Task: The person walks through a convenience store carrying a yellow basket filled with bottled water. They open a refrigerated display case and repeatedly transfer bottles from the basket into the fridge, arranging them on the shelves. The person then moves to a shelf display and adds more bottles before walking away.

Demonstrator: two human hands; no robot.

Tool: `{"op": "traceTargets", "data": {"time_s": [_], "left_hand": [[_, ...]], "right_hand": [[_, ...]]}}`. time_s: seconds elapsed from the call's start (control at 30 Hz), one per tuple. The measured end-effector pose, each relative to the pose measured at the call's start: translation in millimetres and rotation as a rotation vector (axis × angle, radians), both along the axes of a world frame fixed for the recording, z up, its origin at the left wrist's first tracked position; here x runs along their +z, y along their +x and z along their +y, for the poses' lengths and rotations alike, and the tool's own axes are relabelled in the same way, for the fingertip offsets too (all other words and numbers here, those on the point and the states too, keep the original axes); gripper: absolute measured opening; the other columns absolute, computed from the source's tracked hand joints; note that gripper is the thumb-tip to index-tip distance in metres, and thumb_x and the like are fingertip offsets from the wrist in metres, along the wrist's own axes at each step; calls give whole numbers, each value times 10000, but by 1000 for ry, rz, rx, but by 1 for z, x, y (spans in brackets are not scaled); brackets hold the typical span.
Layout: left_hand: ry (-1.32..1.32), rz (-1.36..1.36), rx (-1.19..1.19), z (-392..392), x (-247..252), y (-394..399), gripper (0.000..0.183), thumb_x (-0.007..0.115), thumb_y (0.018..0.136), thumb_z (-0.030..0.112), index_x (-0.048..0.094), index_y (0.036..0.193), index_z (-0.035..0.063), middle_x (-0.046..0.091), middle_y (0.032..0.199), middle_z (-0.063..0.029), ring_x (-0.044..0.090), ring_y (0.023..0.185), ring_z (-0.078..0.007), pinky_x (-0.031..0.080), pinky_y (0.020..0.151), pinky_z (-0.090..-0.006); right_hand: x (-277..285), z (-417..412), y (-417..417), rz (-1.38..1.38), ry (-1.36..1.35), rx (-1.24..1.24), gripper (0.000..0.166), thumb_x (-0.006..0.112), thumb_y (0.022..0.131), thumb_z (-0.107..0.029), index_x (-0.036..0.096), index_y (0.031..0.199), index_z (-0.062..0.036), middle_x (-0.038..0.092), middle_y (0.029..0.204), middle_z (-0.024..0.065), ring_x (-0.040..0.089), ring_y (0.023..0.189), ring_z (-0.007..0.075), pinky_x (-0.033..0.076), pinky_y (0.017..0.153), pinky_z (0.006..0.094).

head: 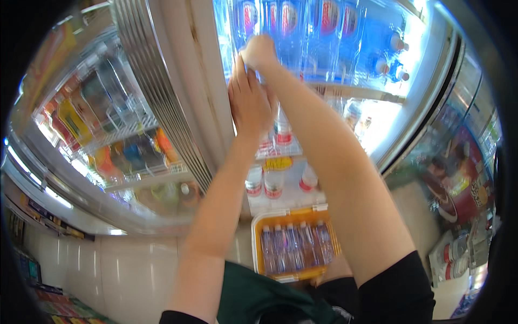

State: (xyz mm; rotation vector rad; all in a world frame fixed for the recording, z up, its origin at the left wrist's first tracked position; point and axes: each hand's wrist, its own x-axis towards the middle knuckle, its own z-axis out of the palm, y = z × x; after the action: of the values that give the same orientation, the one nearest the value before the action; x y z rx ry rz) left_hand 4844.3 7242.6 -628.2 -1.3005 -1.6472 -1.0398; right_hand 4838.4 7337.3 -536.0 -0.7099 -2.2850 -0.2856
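Observation:
Both arms reach up into an open, lit drinks cooler. My left hand (pixel 251 99) lies with its fingers extended by the left edge of a cooler shelf. Just above it, my right hand (pixel 260 52) is bent at the wrist in front of blue-lit plastic bottles (pixel 288 20) with labels; its fingers are blurred, and whether it holds anything is hidden. Below the arms, white-and-red containers (pixel 273 186) stand on the lower shelves. A yellow basket with a white rim (pixel 255 243) sits below the cooler, holding several clear capped plastic bottles (pixel 297 247).
A ribbed metal door frame (pixel 158 93) borders the cooler on the left, beside a glass front with bottles (pixel 77 117) behind it. The open cooler's right edge (pixel 421 121) curves past my right arm. White-and-red packs (pixel 453 255) are stacked at the right. Pale floor tiles (pixel 133 271) show at lower left.

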Motion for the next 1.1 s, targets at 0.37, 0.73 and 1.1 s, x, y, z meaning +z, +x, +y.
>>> {"op": "traceTargets", "data": {"time_s": [0.37, 0.73, 1.1], "left_hand": [[-107, -153, -367, -72, -196, 60, 394, 545, 747, 5, 515, 1139, 4, 516, 1177, -178, 490, 1081, -361, 401, 924, -431], [-792, -1118, -228, -209, -439, 187, 310, 549, 764, 9, 534, 1073, 14, 539, 1020, -198, 558, 948, -354, 462, 837, -416], [-1171, -1812, -309, -170, -419, 171, 556, 648, 833, 294, 484, 1234, -56, 545, 1238, -174, 569, 1082, -251, 508, 832, -348]], "right_hand": [[-314, -68, 165, 663, -373, 278, 224, 599, 744, -2, 530, 957, 2, 562, 823, 158, 563, 781, 335, 457, 684, 386], [-616, -167, 306, -450, -1492, -529, 1007, 883, 503, -408, 387, 1245, 60, 526, 1196, 266, 521, 1143, 365, 450, 950, 395], [-545, -149, 293, -112, -2276, -340, 606, 724, 669, -413, 608, 1082, 16, 647, 984, 146, 631, 881, 292, 515, 802, 443]]}}
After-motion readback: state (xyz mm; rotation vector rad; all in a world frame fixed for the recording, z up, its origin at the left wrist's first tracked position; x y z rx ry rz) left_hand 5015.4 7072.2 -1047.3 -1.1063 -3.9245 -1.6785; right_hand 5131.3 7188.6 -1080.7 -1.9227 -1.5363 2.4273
